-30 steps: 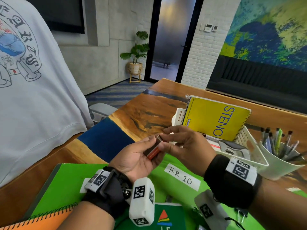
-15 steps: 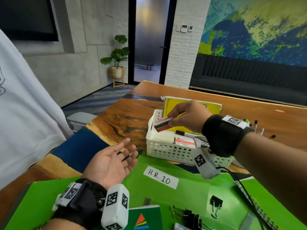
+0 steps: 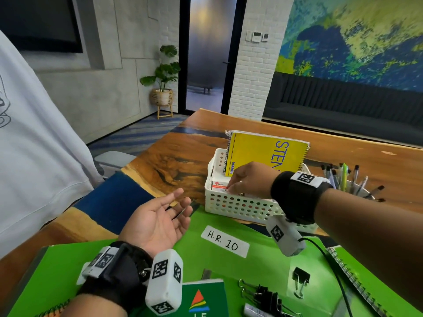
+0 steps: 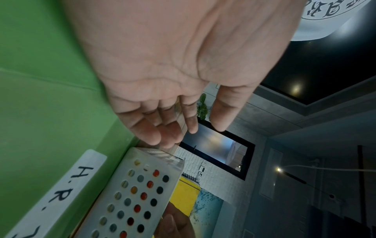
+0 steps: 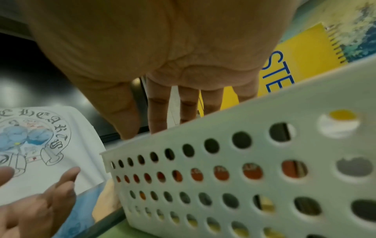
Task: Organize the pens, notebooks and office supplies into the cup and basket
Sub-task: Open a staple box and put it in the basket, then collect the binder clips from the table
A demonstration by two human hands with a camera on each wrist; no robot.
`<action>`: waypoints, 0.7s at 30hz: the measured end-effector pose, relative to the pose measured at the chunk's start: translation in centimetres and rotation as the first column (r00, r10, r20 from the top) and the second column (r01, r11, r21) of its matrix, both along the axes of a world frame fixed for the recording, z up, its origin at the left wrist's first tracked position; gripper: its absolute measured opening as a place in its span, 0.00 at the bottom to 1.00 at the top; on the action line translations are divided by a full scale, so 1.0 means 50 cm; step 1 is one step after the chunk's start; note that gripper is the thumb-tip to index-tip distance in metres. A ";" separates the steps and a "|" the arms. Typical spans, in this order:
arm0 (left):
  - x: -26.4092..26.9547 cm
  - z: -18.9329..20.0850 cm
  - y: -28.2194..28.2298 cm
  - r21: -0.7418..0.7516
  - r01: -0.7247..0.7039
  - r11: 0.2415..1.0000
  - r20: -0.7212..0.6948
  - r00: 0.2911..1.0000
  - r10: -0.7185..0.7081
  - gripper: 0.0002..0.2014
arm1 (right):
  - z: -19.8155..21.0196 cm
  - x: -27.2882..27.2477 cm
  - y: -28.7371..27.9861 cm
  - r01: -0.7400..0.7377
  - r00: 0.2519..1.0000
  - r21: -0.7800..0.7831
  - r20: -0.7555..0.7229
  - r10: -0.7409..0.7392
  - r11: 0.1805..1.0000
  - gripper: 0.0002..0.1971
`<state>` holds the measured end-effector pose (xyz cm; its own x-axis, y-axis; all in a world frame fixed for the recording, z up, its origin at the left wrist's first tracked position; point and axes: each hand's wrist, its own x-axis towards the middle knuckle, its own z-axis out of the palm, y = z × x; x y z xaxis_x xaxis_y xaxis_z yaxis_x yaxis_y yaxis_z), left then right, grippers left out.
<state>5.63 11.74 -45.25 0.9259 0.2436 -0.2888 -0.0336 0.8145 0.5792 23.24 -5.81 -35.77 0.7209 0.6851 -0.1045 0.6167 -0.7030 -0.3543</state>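
Note:
My right hand (image 3: 231,187) reaches down into the white perforated basket (image 3: 240,208). Its straight fingers (image 5: 156,112) touch a small white-and-red box (image 3: 218,185) lying inside, and the thumb stands apart. The basket rim hides the fingertips in the right wrist view. A yellow STENO notebook (image 3: 267,154) stands upright at the back of the basket. My left hand (image 3: 180,202) hovers palm up and empty just left of the basket, fingers relaxed (image 4: 154,128). Several pens (image 3: 343,177) stand in a cup to the right, mostly hidden by my forearm.
A green folder labelled H.R. 10 (image 3: 225,241) lies under my hands. On it lie black binder clips (image 3: 299,280), a further heap of clips (image 3: 263,296) and a small green notebook (image 3: 206,300). A spiral notebook (image 3: 357,282) lies at right. A person in a white shirt (image 3: 34,145) stands at left.
The right hand took the small box from the left hand, carried it over and lowered it into the basket. The left hand opened and stays palm up.

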 end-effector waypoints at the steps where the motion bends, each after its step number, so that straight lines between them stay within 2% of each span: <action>1: -0.001 0.001 0.000 0.003 -0.001 1.000 0.004 1.000 0.001 0.27 | 0.002 -0.002 -0.003 -0.009 1.000 -0.005 0.024 0.009 1.000 0.09; 4: -0.008 0.019 0.000 0.042 0.003 0.999 0.059 0.998 -0.005 0.24 | 0.022 -0.025 -0.025 -0.020 0.989 0.089 0.149 0.006 0.996 0.09; 6: -0.013 0.046 -0.007 0.140 0.015 0.990 0.094 0.995 -0.029 0.21 | 0.036 -0.061 -0.056 -0.046 0.975 0.223 0.223 -0.005 0.974 0.10; 8: -0.019 0.077 -0.021 0.265 0.033 0.964 0.107 0.992 -0.063 0.19 | 0.039 -0.106 -0.096 -0.108 0.976 0.263 0.209 0.053 0.959 0.11; 10: -0.023 0.105 -0.042 0.328 0.084 0.941 0.128 0.983 -0.132 0.17 | 0.031 -0.147 -0.141 -0.167 0.985 0.101 0.070 0.160 0.981 0.12; 12: -0.029 0.135 -0.070 0.339 0.181 0.923 0.164 0.955 -0.248 0.16 | 0.015 -0.174 -0.178 -0.228 0.970 -0.135 -0.111 0.214 0.964 0.20; 13: -0.035 0.147 -0.085 0.365 0.237 0.900 0.179 0.931 -0.318 0.17 | 0.004 -0.185 -0.196 -0.246 0.960 -0.203 -0.188 0.208 0.948 0.25; 16: -0.053 0.169 -0.140 0.514 0.323 0.795 0.146 0.880 -0.452 0.23 | -0.025 -0.209 -0.233 -0.277 0.950 -0.295 -0.229 0.214 0.914 0.36; 19: -0.062 0.163 -0.202 0.612 0.362 0.703 -0.054 0.906 -0.419 0.16 | -0.051 -0.219 -0.252 -0.278 0.945 -0.271 -0.249 0.212 0.922 0.33; 20: -0.061 0.158 -0.220 0.679 0.394 0.620 -0.165 0.904 -0.394 0.14 | -0.057 -0.219 -0.256 -0.269 0.942 -0.238 -0.267 0.203 0.933 0.30; 21: -0.057 0.151 -0.235 0.768 0.449 0.457 -0.300 0.882 -0.363 0.13 | -0.062 -0.217 -0.258 -0.261 0.939 -0.205 -0.280 0.199 0.943 0.26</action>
<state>2.77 0.00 -37.70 0.9672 0.0098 -0.2538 0.2537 -0.0862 0.9634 12.39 -18.71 -38.86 0.4750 0.7618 -0.4405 0.6832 -0.6348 -0.3611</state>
